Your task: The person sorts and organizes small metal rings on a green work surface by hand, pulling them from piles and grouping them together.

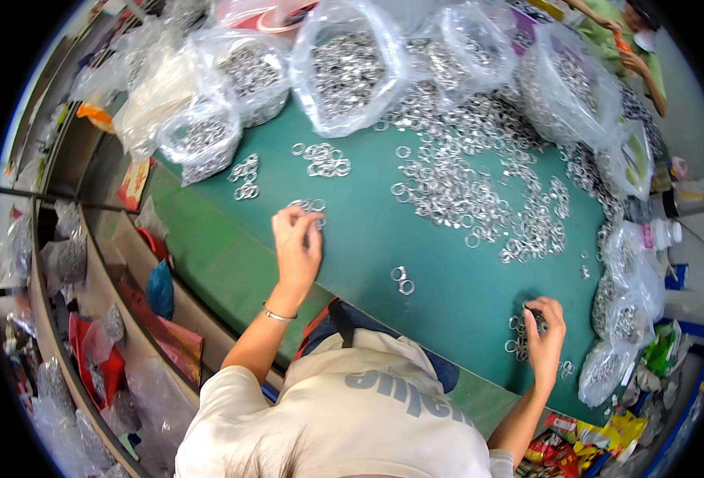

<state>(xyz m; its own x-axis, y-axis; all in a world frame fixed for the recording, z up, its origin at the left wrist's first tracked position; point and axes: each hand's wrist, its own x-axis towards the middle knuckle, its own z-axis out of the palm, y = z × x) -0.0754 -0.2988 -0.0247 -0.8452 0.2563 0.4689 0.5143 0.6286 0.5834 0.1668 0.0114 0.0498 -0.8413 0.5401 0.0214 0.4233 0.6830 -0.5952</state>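
Observation:
Small silver metal rings lie scattered over a green table (368, 239). My left hand (296, 243) reaches forward, and its fingertips pinch a small cluster of rings (312, 205). My right hand (545, 331) rests near the table's right front edge, fingers curled over another small bunch of rings (518, 328). Two loose rings (402, 280) lie between my hands. A broad heap of rings (479, 175) spreads over the far right half of the table.
Several clear plastic bags of rings (344, 68) line the far edge and the right side (619, 319). Another person's hands in green sleeves (635, 48) work at the far right. Shelves with bags and packets (97, 342) run along the left.

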